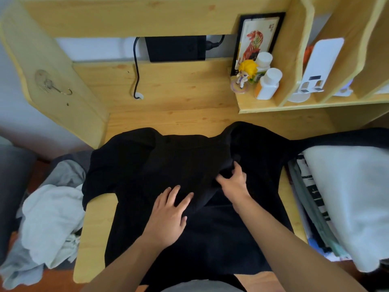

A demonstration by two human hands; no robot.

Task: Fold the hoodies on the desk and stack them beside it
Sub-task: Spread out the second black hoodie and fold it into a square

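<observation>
A black hoodie lies spread across the wooden desk, its sleeves reaching out to both sides. My left hand presses flat on the hoodie's middle, fingers straight. My right hand grips a bunched fold of the black fabric just right of centre. A stack of folded clothes, white on top, sits at the desk's right. To the left of the desk lies a loose heap of white and grey garments.
A shelf unit at the back right holds a framed tiger picture, a small figurine, and two white bottles. A black cable hangs onto the desk near a black box.
</observation>
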